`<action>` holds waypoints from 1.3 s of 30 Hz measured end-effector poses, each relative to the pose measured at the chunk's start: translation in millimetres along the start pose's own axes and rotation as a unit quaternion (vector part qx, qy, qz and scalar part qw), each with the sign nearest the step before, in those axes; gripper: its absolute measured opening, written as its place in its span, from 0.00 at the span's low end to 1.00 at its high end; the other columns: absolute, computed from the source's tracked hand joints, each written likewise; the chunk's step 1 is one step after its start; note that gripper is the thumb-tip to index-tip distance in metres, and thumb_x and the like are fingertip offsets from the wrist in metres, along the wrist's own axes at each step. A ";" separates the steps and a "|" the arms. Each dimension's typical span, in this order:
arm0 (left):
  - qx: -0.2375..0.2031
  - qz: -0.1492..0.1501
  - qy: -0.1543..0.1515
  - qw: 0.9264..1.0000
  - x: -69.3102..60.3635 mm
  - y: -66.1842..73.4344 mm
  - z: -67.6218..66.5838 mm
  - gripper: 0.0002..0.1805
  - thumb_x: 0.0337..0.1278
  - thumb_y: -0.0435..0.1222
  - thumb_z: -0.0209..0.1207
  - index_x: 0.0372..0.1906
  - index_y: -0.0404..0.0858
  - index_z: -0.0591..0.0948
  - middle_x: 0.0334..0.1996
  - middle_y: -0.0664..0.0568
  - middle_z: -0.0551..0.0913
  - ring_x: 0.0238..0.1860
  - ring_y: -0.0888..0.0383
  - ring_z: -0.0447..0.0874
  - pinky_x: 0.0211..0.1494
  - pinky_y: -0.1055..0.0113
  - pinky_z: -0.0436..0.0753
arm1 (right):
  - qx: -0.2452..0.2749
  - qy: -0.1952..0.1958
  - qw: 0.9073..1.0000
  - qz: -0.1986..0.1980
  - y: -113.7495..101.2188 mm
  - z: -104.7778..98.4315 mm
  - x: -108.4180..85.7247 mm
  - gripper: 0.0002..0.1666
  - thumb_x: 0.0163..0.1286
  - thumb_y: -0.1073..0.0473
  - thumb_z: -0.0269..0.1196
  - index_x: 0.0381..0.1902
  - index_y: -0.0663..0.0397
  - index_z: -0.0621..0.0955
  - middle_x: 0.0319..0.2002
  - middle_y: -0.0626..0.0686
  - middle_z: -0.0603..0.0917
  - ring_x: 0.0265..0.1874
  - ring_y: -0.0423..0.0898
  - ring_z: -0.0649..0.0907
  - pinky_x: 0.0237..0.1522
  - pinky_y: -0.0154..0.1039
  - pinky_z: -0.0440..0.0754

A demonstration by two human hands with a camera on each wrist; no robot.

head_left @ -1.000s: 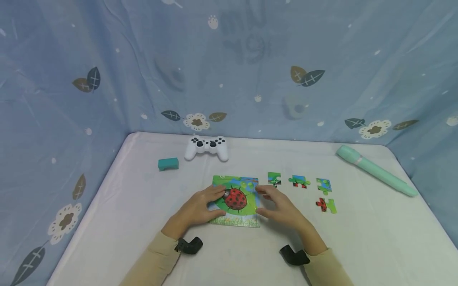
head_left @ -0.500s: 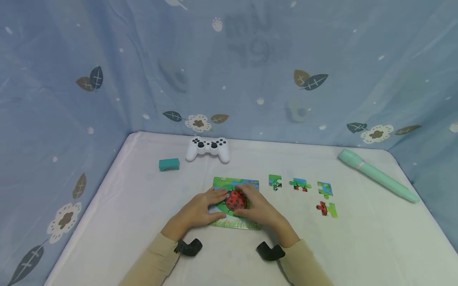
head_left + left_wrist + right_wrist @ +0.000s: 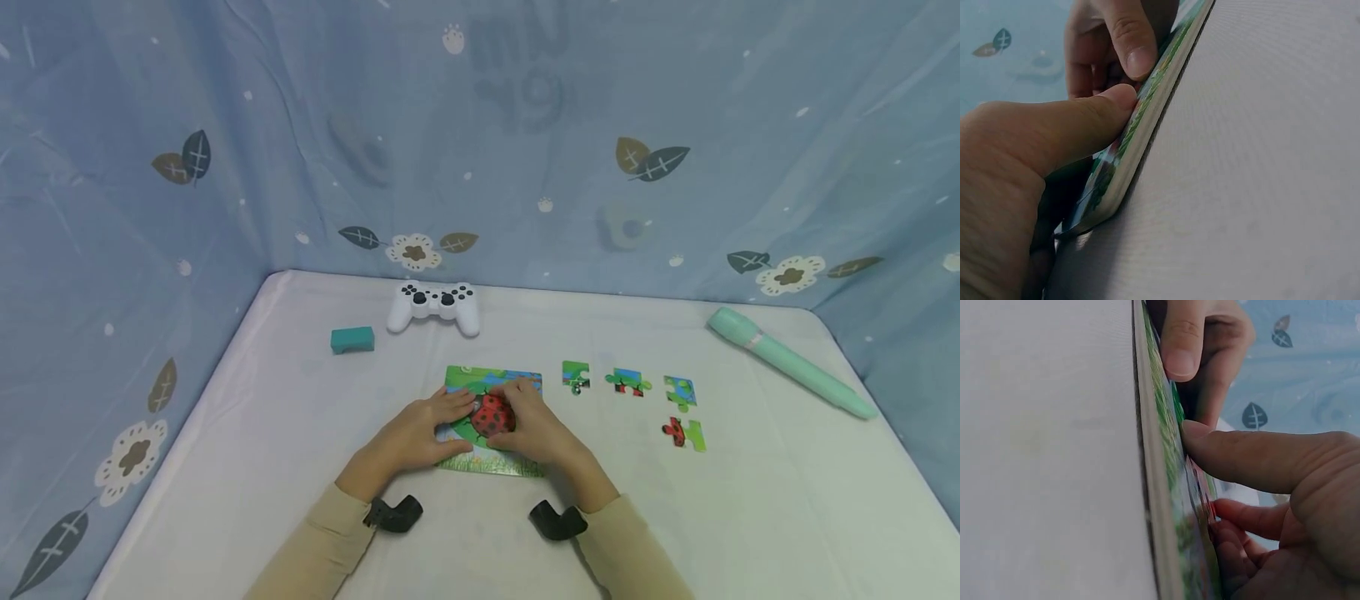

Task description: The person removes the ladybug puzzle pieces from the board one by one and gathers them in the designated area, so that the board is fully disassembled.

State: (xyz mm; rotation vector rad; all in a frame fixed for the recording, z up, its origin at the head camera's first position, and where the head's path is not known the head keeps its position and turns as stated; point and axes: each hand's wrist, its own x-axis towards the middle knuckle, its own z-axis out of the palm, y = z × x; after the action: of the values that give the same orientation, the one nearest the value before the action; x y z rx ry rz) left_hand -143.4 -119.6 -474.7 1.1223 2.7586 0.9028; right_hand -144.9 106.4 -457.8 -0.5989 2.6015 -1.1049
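A thin rectangular ladybug puzzle board (image 3: pixel 495 463) lies flat on the white table in the head view. My left hand (image 3: pixel 414 433) rests on its left part, fingers extended and thumb on the printed surface. My right hand (image 3: pixel 537 429) reaches over from the right side. Its thumb and bent fingertips touch the board on either side of the red ladybug picture, with a gap between them. In the left wrist view, the board's edge (image 3: pixel 1147 128) shows beside both thumbs. The right wrist view shows my right thumb (image 3: pixel 1241 453) on the picture; no separate piece is visible in it.
Several loose jigsaw pieces (image 3: pixel 628 381) lie right of the board. A white game controller (image 3: pixel 433 308) and a teal block (image 3: pixel 352 339) lie behind it to the left. A mint-green stick-like object (image 3: pixel 791 362) lies at the far right. Blue patterned cloth (image 3: pixel 480 150) hangs around the table.
My right hand has moved left from the board's right edge onto the ladybug picture, where it has stayed for the last half second. My left hand has kept its place on the board.
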 end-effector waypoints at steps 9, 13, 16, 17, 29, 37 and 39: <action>-0.004 -0.016 -0.016 1.000 1.5 -0.4 -0.7 0.34 0.54 0.52 0.63 0.62 0.35 0.74 0.64 0.48 0.73 0.68 0.51 0.67 0.72 0.53 0.64 | 0.017 0.004 1.000 -0.017 -0.3 -1.0 -0.1 0.38 0.55 0.60 0.72 0.60 0.60 0.68 0.50 0.55 0.69 0.45 0.45 0.68 0.45 0.39 0.74; -0.004 -0.014 -0.012 1.000 2.0 -0.8 -0.5 0.34 0.54 0.52 0.63 0.62 0.36 0.75 0.64 0.49 0.73 0.68 0.50 0.67 0.72 0.52 0.64 | 0.039 0.004 0.999 -0.028 4.3 -3.7 -2.9 0.37 0.57 0.64 0.69 0.62 0.59 0.67 0.52 0.54 0.71 0.45 0.45 0.72 0.45 0.38 0.77; -0.003 -0.012 -0.009 1.000 2.0 -1.4 -0.2 0.35 0.54 0.53 0.63 0.61 0.36 0.75 0.64 0.49 0.73 0.68 0.50 0.67 0.72 0.52 0.64 | 0.046 0.006 0.998 -0.030 6.6 -6.5 -4.9 0.35 0.58 0.66 0.68 0.63 0.57 0.68 0.54 0.53 0.73 0.49 0.46 0.76 0.51 0.43 0.79; -0.002 -0.012 -0.009 1.000 1.9 -1.7 0.0 0.35 0.54 0.53 0.63 0.61 0.35 0.75 0.64 0.49 0.73 0.67 0.50 0.67 0.72 0.52 0.64 | 0.045 0.007 0.998 -0.033 7.0 -7.4 -5.3 0.35 0.59 0.66 0.67 0.64 0.57 0.68 0.54 0.53 0.74 0.50 0.46 0.76 0.53 0.45 0.79; -0.008 -0.023 -0.006 1.000 1.5 -1.8 0.6 0.35 0.52 0.52 0.64 0.61 0.35 0.75 0.64 0.49 0.73 0.68 0.50 0.66 0.72 0.55 0.65 | 0.018 0.050 0.997 -0.063 9.7 -12.8 -6.8 0.35 0.58 0.66 0.68 0.64 0.58 0.70 0.55 0.55 0.75 0.50 0.49 0.79 0.52 0.48 0.81; -0.017 -0.026 -0.009 0.999 0.6 0.0 -0.1 0.35 0.52 0.51 0.64 0.61 0.35 0.75 0.64 0.50 0.72 0.68 0.51 0.66 0.73 0.54 0.63 | 0.041 0.054 0.995 -0.071 12.8 -22.1 -12.6 0.35 0.61 0.64 0.66 0.66 0.59 0.68 0.56 0.57 0.74 0.52 0.51 0.78 0.54 0.51 0.79; -0.021 -0.028 -0.010 0.999 0.4 0.9 -0.2 0.35 0.53 0.51 0.64 0.61 0.35 0.75 0.64 0.50 0.72 0.68 0.51 0.66 0.73 0.54 0.63 | 0.048 0.057 0.995 -0.072 14.1 -25.5 -13.9 0.35 0.61 0.65 0.66 0.66 0.59 0.68 0.55 0.57 0.75 0.51 0.51 0.77 0.54 0.51 0.79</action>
State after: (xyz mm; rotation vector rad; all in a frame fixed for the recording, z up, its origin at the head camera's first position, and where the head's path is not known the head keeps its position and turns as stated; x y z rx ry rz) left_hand -143.2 -119.0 -474.0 1.0380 2.7266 0.9320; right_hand -146.2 137.6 -449.8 -0.7330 2.6157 -1.3374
